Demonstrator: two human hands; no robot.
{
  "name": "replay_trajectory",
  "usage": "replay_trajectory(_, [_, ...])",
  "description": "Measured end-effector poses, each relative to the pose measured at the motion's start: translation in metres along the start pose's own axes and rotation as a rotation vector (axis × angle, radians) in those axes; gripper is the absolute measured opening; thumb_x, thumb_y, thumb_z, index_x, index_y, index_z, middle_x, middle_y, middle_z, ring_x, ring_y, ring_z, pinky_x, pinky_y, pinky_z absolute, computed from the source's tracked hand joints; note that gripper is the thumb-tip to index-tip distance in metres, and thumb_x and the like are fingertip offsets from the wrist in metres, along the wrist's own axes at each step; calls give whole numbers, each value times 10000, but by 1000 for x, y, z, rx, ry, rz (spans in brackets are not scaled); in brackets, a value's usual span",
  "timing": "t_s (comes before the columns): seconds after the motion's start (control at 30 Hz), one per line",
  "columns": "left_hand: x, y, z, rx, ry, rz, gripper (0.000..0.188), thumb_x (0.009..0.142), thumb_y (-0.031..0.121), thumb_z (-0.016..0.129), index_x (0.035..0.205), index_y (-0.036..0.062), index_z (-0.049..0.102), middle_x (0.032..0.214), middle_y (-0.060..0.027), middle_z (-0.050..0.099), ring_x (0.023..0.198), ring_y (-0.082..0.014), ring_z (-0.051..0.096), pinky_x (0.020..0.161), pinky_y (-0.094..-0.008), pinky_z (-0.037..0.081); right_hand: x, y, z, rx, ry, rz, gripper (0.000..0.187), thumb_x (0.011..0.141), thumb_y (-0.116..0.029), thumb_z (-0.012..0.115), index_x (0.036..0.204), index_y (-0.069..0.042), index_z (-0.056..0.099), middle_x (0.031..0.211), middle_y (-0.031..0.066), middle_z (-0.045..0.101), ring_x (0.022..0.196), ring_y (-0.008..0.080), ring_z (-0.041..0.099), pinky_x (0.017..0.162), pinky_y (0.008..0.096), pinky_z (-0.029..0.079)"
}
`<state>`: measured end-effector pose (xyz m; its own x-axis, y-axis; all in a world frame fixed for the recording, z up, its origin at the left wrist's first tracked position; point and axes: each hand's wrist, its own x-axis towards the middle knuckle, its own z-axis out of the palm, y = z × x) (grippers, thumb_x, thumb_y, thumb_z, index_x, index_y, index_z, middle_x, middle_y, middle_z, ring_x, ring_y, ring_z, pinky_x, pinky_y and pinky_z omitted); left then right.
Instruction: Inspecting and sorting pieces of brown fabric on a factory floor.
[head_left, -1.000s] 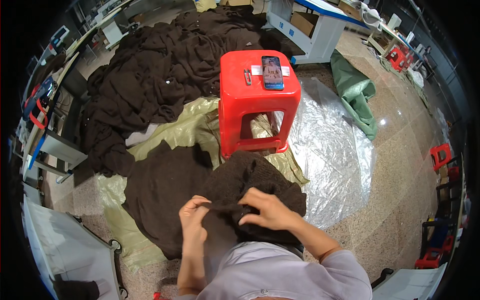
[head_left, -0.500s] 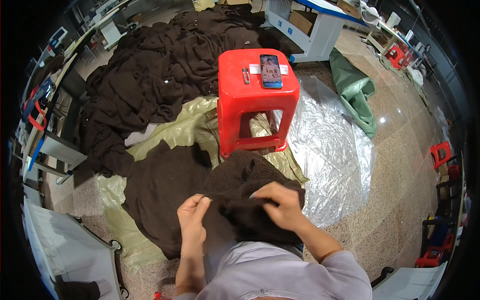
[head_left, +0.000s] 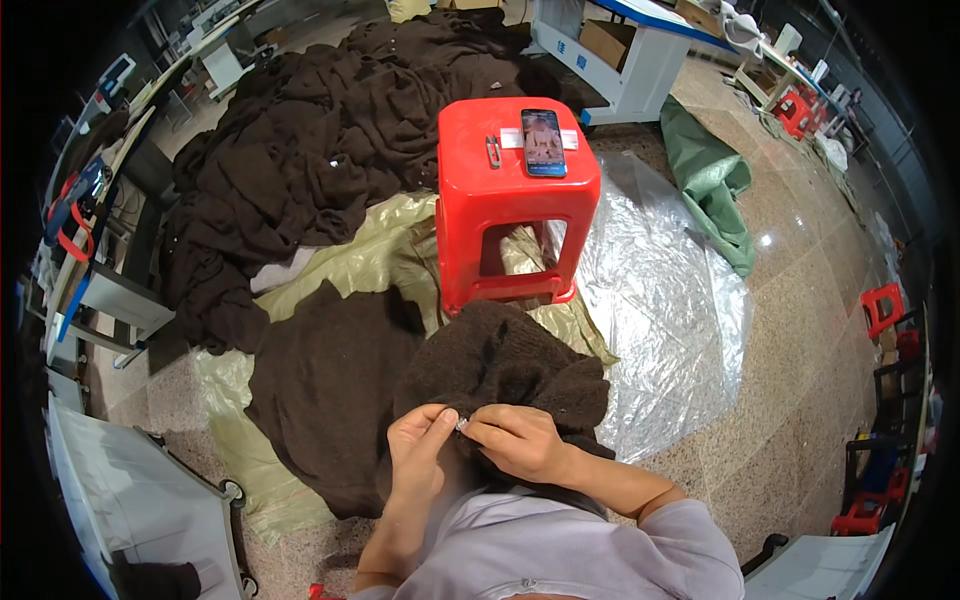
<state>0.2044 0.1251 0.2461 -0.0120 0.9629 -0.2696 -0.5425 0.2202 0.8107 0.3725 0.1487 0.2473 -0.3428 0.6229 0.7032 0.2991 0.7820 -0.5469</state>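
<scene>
A dark brown knitted garment (head_left: pixel 490 350) lies bunched across my lap. My left hand (head_left: pixel 415 445) is closed in a pinch at its near edge, thumb against the forefinger. Right beside it my right hand (head_left: pixel 520 440) is closed as well, its fingertips almost meeting the left ones. Between the fingertips shows a small whitish piece (head_left: pixel 461 424), too small to make out, at the edge of the knit. More dark brown fabric (head_left: pixel 325 390) spreads flat to the left of my hands.
Ahead stands a red plastic stool (head_left: pixel 515 200) bearing a phone (head_left: pixel 543 145) and small thread snips (head_left: pixel 493 152). Behind it on the left is a large heap of brown knitwear (head_left: pixel 310 130). Clear plastic sheeting (head_left: pixel 670 320) covers the floor at right, beside green sheeting (head_left: pixel 705 180).
My hands have come together and moved slightly nearer to me; the right moved left, the left moved right. The whitish piece now shows between them, and the garment's near folds have shifted.
</scene>
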Motion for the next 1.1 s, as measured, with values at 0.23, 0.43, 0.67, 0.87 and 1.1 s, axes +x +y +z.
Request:
replay_trajectory(0.23, [-1,-6,-14,145,-26,175,176,793,-110,738,941,-44,669,867,-73,688,763,-112,640,715,-222,518,7,0,-9,267,-212,358,341,639,86,673,962,-19,666,880,106,612,827,265,643,688,345,530])
replay_trajectory(0.43, [-1,3,-20,527,-218,327,128,794,-83,746,887,-37,671,820,-66,678,746,-104,623,690,-214,493,24,17,-25,511,-539,502,260,765,-23,635,1019,-6,583,845,170,615,765,349,624,686,419,481])
replay_trajectory(0.67, [-6,-8,-12,593,-55,426,111,812,-93,716,887,-41,654,818,-74,675,742,-101,610,681,-215,486,9,6,-6,441,-413,502,142,748,-63,655,836,15,574,699,169,568,599,343,584,544,406,451])
replay_trajectory(0.87, [-13,-20,-2,684,83,590,104,835,-140,646,907,-65,638,869,-99,675,790,-112,619,724,-220,499,-2,-9,13,133,-82,372,156,712,-42,687,744,4,542,647,142,500,556,316,552,490,382,442])
replay_trajectory(1.1, [1,-11,-14,685,-134,386,193,923,-11,631,1102,-41,695,980,-92,702,890,-129,636,790,-239,493,-2,1,7,-116,-140,229,197,710,-21,684,799,-60,514,726,89,495,607,293,578,537,396,466])
